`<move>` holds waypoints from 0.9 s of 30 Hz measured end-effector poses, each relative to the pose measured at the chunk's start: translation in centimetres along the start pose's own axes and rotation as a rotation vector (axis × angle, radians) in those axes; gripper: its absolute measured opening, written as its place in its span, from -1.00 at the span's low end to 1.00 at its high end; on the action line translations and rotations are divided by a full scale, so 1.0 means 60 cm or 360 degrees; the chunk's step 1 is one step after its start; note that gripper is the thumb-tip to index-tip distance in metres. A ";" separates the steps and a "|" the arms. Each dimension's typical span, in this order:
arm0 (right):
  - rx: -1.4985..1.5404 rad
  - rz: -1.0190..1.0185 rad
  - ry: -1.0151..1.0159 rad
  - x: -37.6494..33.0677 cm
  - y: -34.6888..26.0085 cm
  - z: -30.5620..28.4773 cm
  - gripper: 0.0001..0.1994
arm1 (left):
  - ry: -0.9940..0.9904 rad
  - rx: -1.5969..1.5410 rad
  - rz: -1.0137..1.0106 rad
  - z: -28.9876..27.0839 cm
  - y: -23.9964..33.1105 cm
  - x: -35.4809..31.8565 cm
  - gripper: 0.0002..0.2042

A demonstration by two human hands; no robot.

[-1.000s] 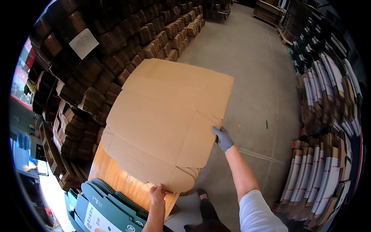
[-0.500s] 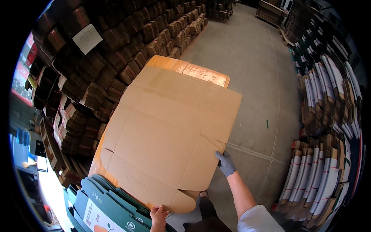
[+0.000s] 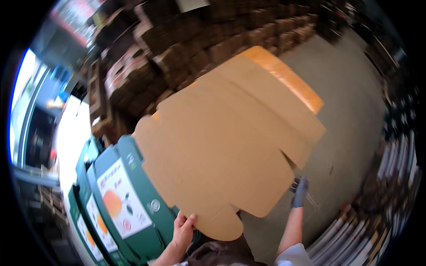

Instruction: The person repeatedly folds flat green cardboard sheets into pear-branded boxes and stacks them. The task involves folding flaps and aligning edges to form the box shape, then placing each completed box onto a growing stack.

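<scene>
A large flat brown cardboard box blank [image 3: 222, 133], creased and slotted, lies across an orange-topped table [image 3: 284, 73] and overhangs its near side. My bare left hand [image 3: 181, 230] pinches the blank's near edge, beside a rounded flap. My right hand [image 3: 300, 193], in a grey glove, is just off the blank's right edge, below a slot. Its fingers are stretched out and appear to hold nothing. Left of the blank, close to my left hand, stand green printed cartons [image 3: 137, 173] with white panels and orange fruit pictures.
Stacks of bundled brown cardboard [image 3: 199, 57] rise behind the table. At the right, more bundles with white sides [image 3: 341, 239] stand on the grey concrete floor [image 3: 346, 111]. A wooden pallet [image 3: 98, 95] leans at the left, near a bright opening.
The view has swung left, bringing more of the green cartons into sight. My right hand has come off the blank's edge; my left hand keeps its grip near the rounded flap.
</scene>
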State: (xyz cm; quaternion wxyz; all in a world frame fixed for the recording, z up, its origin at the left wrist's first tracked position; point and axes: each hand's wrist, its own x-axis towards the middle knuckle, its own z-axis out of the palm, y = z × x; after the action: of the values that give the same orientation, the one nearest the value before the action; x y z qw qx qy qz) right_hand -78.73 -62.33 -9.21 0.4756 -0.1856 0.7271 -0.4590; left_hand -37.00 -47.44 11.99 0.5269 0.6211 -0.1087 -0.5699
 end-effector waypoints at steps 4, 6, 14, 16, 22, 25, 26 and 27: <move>0.0778 0.0327 -0.0469 -0.100 -0.128 0.071 -0.46 | -0.0028 0.0020 0.0004 -0.042 0.016 -0.073 -0.79; 0.0725 0.0324 -0.0577 -0.056 -0.098 0.045 -0.45 | -0.0152 -0.0015 -0.0016 -0.062 0.028 -0.094 -0.74; 0.0272 -0.0508 -0.1003 -0.179 -0.422 0.198 -0.44 | -0.0382 -0.0804 0.0445 -0.231 0.048 -0.136 -0.71; 0.0452 -0.0409 -0.1612 -0.419 -0.534 0.310 -0.49 | -0.0463 -0.1071 0.0471 -0.294 0.029 -0.141 -0.74; -0.0527 -0.2594 -0.1362 -0.988 -0.662 0.463 -0.64 | -0.0785 -0.0310 0.0161 -0.430 -0.009 -0.156 -0.58; -0.0373 -0.2143 -0.1762 -1.220 -0.489 0.544 -0.78 | -0.0250 -0.0404 0.0502 -0.586 -0.010 -0.198 -0.65; -0.0796 -0.2508 -0.2070 -1.264 -0.431 0.560 -0.88 | -0.0120 -0.0559 0.0643 -0.639 0.009 -0.225 -0.67; -0.0925 -0.3268 -0.2006 -1.290 -0.345 0.583 -0.92 | 0.0102 -0.0691 0.0746 -0.695 0.028 -0.265 -0.70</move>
State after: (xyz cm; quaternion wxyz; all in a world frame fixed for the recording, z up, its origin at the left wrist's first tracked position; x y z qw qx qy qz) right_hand -14.98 -35.33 44.19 0.1038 -0.9561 -0.0355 -0.2716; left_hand -7.14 -14.34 14.20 0.7671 0.4698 -0.1080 -0.4232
